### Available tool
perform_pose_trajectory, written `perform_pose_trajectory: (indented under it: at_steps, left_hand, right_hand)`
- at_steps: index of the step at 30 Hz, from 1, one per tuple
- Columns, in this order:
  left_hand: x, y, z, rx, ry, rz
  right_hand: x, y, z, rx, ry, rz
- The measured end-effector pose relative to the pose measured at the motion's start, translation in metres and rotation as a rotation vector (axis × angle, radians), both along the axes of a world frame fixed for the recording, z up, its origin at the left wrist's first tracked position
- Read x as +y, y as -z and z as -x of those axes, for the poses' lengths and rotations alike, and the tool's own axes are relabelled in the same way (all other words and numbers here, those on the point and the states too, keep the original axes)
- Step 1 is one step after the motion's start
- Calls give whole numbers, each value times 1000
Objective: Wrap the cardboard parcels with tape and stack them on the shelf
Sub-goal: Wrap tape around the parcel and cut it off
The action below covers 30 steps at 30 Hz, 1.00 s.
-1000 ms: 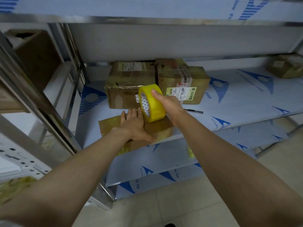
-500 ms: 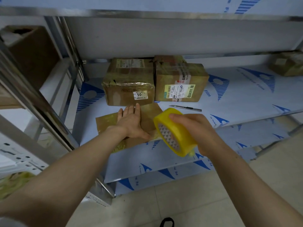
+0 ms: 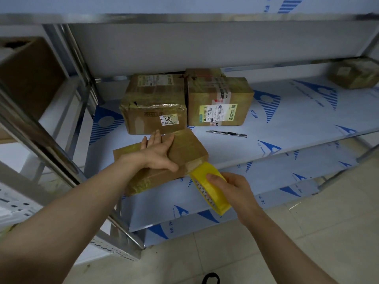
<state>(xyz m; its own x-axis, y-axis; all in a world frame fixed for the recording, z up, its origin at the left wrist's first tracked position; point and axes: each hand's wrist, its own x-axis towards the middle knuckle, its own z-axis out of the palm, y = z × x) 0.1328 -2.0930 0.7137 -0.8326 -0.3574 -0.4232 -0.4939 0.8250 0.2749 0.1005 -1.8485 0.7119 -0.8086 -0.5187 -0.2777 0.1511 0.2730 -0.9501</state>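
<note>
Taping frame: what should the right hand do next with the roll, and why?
Probably draw the tape roll down and under the parcel's near edge. The right hand grips the roll just off the parcel's front right corner, tape seemingly stretched from that corner to it, the left hand presses flat on top, and the parcel overhangs the shelf front.

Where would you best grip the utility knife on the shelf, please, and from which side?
Probably pinch the utility knife across its slim handle near the dark right end, coming from above: it lies flat on the shelf with its pointed tip facing left.
</note>
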Motion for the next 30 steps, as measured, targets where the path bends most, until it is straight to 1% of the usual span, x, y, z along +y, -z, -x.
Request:
perform_pose_trajectory:
  at_steps: [2, 3, 5, 6, 10, 14, 18, 22, 24, 26, 28, 30]
  left_hand:
    - [-1, -7, 6, -5, -75, -120]
    - [1, -8, 13, 27, -124, -109]
    - [10, -4, 33, 120, -187, 37]
    - [16, -2, 45, 145, -183, 115]
    - [30, 9, 78, 116, -180, 273]
    - [20, 21, 88, 307, -187, 438]
    - [1, 20, 100, 321, -268, 415]
    - [0, 13, 101, 286, -373, 268]
    - [11, 8, 96, 208, -307, 255]
    - [32, 13, 85, 133, -180, 296]
    - [53, 24, 73, 159, -67, 304]
    - [60, 28, 69, 190, -37, 291]
  right_hand:
    - [-2, 8, -2, 13, 2, 2]
    - [-4, 12, -2, 29, 6, -3]
    - [-9, 17, -1, 37, 12, 3]
    - [-11, 20, -1, 29, 18, 19]
    - [-17, 32, 1, 1, 67, 36]
    - [-19, 39, 4, 11, 127, 30]
    - [-21, 44, 3, 45, 120, 36]
    - [-23, 44, 5, 65, 150, 33]
    - [-23, 43, 4, 67, 160, 22]
    - [-24, 43, 4, 68, 164, 27]
    - [-26, 43, 4, 68, 164, 34]
    - [-28, 42, 4, 57, 166, 37]
